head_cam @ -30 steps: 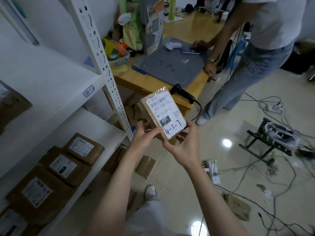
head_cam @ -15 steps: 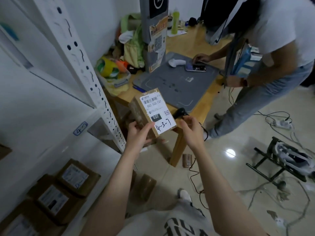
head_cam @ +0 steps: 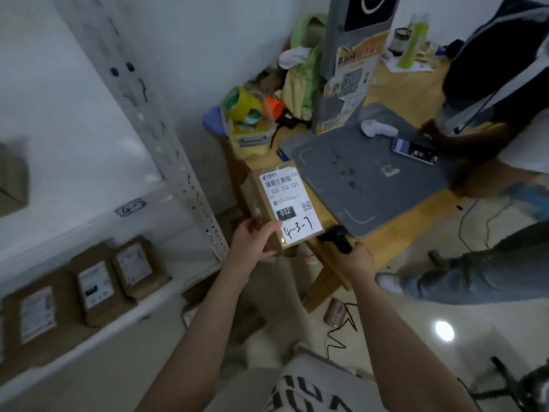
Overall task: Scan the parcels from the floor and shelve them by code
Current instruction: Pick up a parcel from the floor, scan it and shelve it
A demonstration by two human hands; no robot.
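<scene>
My left hand (head_cam: 252,242) gripped the parcel (head_cam: 279,209) by its lower corner, label up, marked 4-3-7, above the desk's (head_cam: 386,233) near-left edge. My right hand (head_cam: 355,260) was curled round the black scanner (head_cam: 335,237) at the desk's near corner, just beside the parcel.

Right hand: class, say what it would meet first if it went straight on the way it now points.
The right hand grips the black scanner; straight on, it would probably first meet the wooden table edge, with the grey mat beyond. Depth is unclear in this one view.
</scene>
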